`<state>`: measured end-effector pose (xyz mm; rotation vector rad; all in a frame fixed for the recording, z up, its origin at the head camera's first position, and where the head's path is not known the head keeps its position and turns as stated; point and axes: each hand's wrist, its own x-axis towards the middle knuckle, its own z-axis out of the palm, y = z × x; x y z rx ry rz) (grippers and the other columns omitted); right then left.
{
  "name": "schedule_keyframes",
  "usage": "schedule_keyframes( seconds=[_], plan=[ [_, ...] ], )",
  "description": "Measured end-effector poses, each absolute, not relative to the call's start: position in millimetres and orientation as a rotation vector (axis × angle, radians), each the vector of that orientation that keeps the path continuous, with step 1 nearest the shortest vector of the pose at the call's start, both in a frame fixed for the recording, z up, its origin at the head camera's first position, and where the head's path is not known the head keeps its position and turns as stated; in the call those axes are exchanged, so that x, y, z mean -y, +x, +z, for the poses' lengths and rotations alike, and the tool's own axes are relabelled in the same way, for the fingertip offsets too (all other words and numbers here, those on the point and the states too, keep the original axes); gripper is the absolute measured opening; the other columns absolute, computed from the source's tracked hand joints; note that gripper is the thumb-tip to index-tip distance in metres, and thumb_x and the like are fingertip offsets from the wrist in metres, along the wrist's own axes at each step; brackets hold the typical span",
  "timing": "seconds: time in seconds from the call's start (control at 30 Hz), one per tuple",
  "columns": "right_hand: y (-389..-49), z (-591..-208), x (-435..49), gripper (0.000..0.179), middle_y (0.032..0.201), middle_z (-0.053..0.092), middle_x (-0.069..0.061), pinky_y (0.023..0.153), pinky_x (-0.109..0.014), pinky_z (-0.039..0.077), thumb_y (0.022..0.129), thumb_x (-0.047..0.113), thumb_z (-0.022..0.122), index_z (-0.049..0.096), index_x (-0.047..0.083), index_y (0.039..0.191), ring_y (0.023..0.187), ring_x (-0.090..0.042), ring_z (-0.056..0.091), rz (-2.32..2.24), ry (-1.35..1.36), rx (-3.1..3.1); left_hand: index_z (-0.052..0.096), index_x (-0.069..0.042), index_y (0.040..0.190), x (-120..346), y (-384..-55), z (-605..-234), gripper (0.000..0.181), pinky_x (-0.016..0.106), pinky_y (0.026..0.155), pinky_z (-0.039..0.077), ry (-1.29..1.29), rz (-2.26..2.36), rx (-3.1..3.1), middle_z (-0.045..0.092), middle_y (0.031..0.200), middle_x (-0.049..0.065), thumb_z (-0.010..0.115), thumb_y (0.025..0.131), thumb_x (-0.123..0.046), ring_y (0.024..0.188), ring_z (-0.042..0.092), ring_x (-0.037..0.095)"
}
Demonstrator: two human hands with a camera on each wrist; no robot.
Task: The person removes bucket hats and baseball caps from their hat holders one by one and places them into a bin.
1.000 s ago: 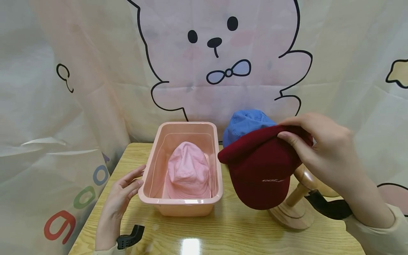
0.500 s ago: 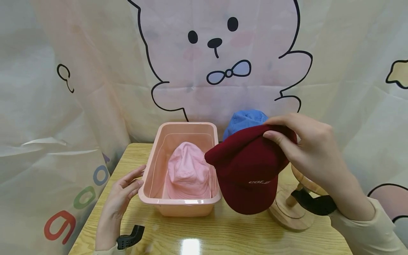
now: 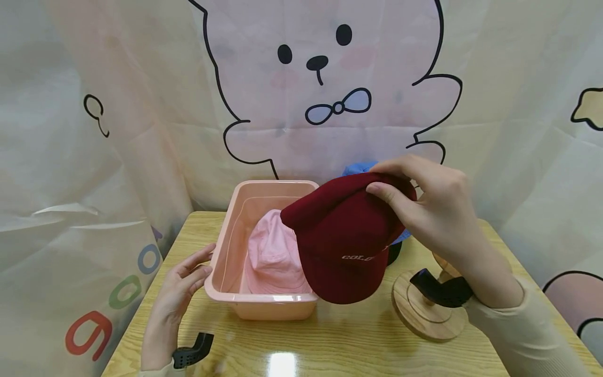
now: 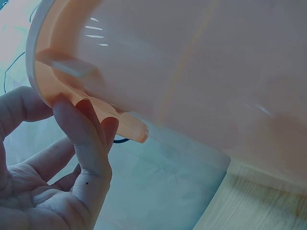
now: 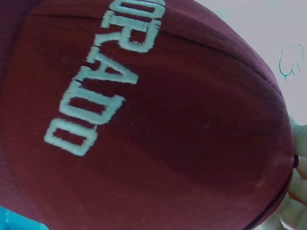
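My right hand [image 3: 431, 196] pinches a dark red baseball cap [image 3: 344, 238] by its crown and holds it up in the air, brim hanging down. Light embroidered letters cross the cap's front [image 5: 86, 96] in the right wrist view. The cap overlaps the right side of a pink plastic basin [image 3: 220, 262]. Inside the basin lies a pink cap [image 3: 273, 251], partly hidden by the red one. At the basin's left rim is my left hand [image 3: 181, 280]. Seen from the left wrist, that hand's fingers [image 4: 81, 139] hold the rim between thumb and fingers.
A blue cap [image 3: 356, 168] stands behind the red cap, mostly hidden. Right of it is a wooden stand with a round base [image 3: 424, 319], partly covered by my right forearm. All sit on a wooden table [image 3: 358, 351] before a printed curtain [image 3: 377, 141].
My right hand has carried the red cap leftward, from beside the basin to over its right rim. More of the wooden stand's base shows. The left hand and basin stay put.
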<state>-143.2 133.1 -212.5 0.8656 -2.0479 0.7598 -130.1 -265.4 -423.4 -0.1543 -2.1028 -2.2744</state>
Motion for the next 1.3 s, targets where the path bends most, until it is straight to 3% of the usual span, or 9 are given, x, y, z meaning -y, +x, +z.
schedule_keyframes(
  seconds=[0.37, 0.83, 1.3],
  plan=[
    [-155.3, -205.5, -115.1, 0.011, 0.073, 0.067, 0.001, 0.058, -0.016, 0.033, 0.078, 0.007, 0.078, 0.073, 0.008, 0.087, 0.063, 0.0, 0.043, 0.922, 0.844, 2.022, 0.054, -0.006, 0.137, 265.5, -130.4, -422.7, 0.042, 0.017, 0.082, 0.055, -0.111, -2.257, 2.134, 0.064, 0.109, -0.01, 0.055, 0.095, -0.003, 0.096, 0.064, 0.002],
    [-166.5, -196.7, -88.3, 0.008, 0.077, 0.068, -0.001, 0.06, -0.018, 0.037, 0.08, 0.008, 0.076, 0.072, 0.006, 0.087, 0.064, -0.005, 0.048, 1.077, 0.894, 2.026, 0.059, -0.011, 0.132, 265.5, -130.5, -424.2, 0.04, 0.017, 0.081, 0.055, -0.129, -2.278, 2.085, 0.065, 0.107, -0.009, 0.054, 0.094, 0.0, 0.095, 0.064, 0.003],
    [-165.6, -202.2, -64.1, 0.01, 0.078, 0.069, 0.001, 0.058, -0.019, 0.042, 0.081, 0.01, 0.076, 0.07, 0.007, 0.088, 0.064, -0.006, 0.052, 1.156, 0.948, 2.07, 0.058, -0.01, 0.133, 263.3, -129.5, -422.0, 0.04, 0.016, 0.082, 0.054, -0.121, -2.283, 2.095, 0.065, 0.107, -0.01, 0.054, 0.094, -0.001, 0.096, 0.064, 0.002]
  ],
)
